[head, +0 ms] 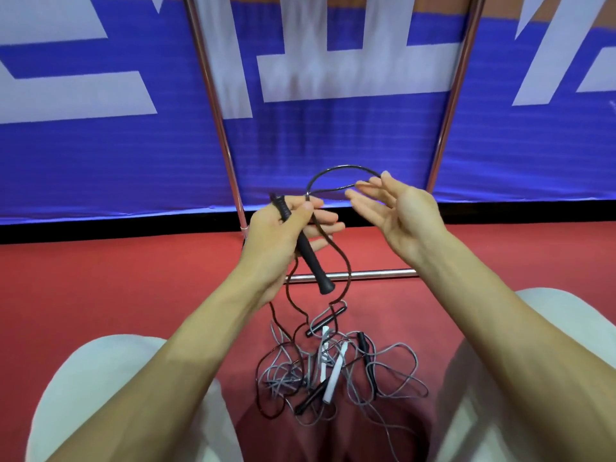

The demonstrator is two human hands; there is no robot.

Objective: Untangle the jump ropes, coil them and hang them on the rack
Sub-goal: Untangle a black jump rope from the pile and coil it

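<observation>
Red floor (100, 278) underfoot, blue-and-white banner (100, 145) across the back, and straight to the action at centre. Left hand (286, 225) has its fingers and thumb wrapped round a black handle (308, 251), which slants down towards 5 o'clock with its flared end hanging free below the palm. From that grip the dark cord (333, 168) arcs up and over to 2 o'clock, where the right hand (400, 215) is spread, palm up, fingers nearly straight, the cord lying across the fingertips, nothing gripped. More of the cord drops from the left hand in two strands towards 6 o'clock, straight into the tangle of jump ropes (333, 371) lying on the floor between the knees: grey and dark cords knotted together, white handles (328, 378) and more black ones in the middle. Beyond the hands stands the chrome rack (213, 95), uprights at 11 and 1 o'clock, base bar low behind the wrists.
</observation>
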